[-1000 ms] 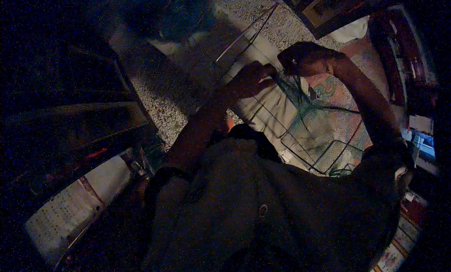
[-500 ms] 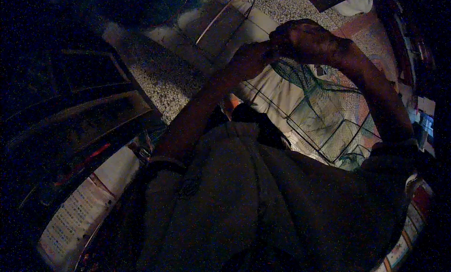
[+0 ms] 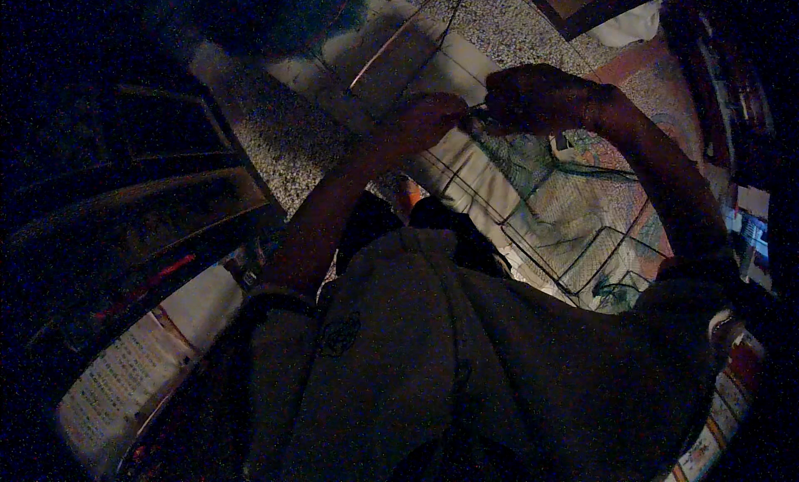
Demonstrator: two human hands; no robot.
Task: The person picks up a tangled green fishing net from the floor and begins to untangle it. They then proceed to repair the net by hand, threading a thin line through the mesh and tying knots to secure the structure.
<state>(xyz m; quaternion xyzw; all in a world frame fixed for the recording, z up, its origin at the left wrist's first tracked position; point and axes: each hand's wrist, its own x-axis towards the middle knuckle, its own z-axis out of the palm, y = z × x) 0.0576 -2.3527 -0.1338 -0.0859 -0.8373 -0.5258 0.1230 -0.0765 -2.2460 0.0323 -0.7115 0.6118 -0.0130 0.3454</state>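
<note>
Very dark shot, so detail is thin. Going L to R: a printed paper sack [image 3: 125,382] sits low left, dark shelving [image 3: 150,207] above it, then speckled stone floor [image 3: 283,141]. The left hand [image 3: 429,120] and right hand [image 3: 537,95] meet near top centre, fingertips nearly touching, both pinched on the green netting [image 3: 520,153] where it meets the top bar of a wire frame [image 3: 574,249]; can't tell exactly how tight the grip is, or whether a cord is betw. the fingers. The netting hangs from the hands down over the frame, which lies across the floor in front of the person's dark shirt [image 3: 466,365]. To do this well, I'd judge: keep both hands close, hold the net taut against the wire w/ one hand while the other works the mesh, and don't let slack bunch up; poor light means going by feel. Vs. the frame 1 s ago: hands have risen higher in view and drawn closer, the right forearm now stretches longer across the right side, and more of the sack shows.
</note>
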